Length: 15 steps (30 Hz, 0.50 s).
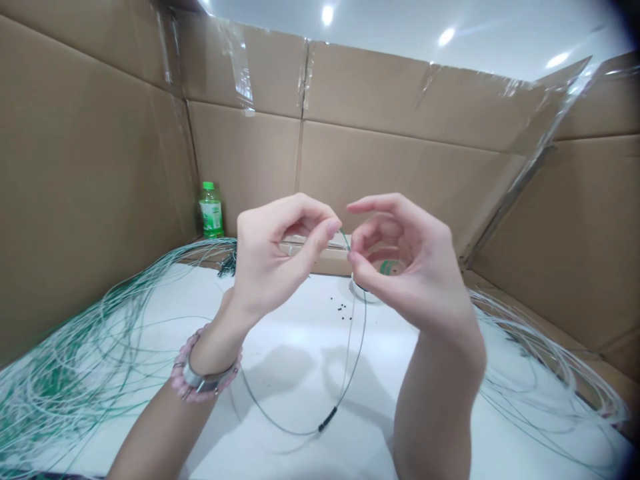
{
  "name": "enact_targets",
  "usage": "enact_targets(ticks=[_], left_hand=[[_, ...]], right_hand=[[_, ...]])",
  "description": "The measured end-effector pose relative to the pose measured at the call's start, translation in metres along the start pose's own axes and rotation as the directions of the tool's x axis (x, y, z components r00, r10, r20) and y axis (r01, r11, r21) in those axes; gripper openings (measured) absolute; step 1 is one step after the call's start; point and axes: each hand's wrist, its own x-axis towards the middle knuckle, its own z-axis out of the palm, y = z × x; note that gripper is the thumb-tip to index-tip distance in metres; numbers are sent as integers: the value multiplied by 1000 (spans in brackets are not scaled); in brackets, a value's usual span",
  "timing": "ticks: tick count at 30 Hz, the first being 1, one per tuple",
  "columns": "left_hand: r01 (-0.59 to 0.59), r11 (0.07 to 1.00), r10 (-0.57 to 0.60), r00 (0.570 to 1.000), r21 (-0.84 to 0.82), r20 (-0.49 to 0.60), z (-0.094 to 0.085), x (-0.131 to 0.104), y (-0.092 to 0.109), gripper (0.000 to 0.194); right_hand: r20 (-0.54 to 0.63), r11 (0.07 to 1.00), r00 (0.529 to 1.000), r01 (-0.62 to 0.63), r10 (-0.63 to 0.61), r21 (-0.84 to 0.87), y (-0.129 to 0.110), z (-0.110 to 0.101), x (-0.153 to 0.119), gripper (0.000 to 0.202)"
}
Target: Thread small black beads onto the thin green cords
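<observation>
My left hand [283, 257], with a pink beaded bracelet and a metal band at the wrist, pinches a thin green cord [361, 340] between thumb and index finger. Close beside it, my right hand [413, 263] grips the same cord lower down at the thumb tip, its index finger stretched out above. From the fingers the cord hangs in a wide loop in front of me. A short black sleeve or row of black beads [327, 419] sits on the loop's low part. Several small black beads [343, 308] lie on the white table [300, 333] beyond.
Tangled green and white cords [85, 360] cover the left side, and more cords [545, 353] lie at right. A green bottle [211, 212] stands at the back left. Behind my right hand is a partly hidden white round container [367, 293]. Cardboard walls [400, 167] surround the table.
</observation>
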Motion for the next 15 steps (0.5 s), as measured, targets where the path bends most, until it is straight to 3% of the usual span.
enact_targets(ticks=[1, 3, 4, 5, 9, 13, 15], left_hand=[[2, 1000, -2, 1000, 5, -15, 0, 0, -1, 8], [16, 1000, -15, 999, 7, -33, 0, 1, -4, 9], [26, 1000, -26, 999, 4, -35, 0, 1, -5, 10], [38, 999, -38, 999, 0, -36, 2, 1, -6, 11], [74, 997, -74, 997, -36, -21, 9, -2, -8, 12], [103, 988, -106, 994, -112, -19, 15, -3, -9, 13], [122, 980, -127, 992, -154, -21, 15, -3, -10, 14]], right_hand=[[124, 998, 992, -31, 37, -54, 3, -6, -1, 40], [383, 984, 916, -60, 120, -165, 9, -19, -3, 38], [447, 977, 882, -65, 151, -201, 11, -23, -4, 38], [446, 976, 880, -75, 162, -206, 12, -26, -4, 37], [95, 997, 993, -74, 74, -8, 8, -14, 1, 25], [-85, 992, 996, 14, -3, 125, 5, 8, 6, 7], [-134, 986, 991, 40, -18, 164, 6, 12, 8, 10]])
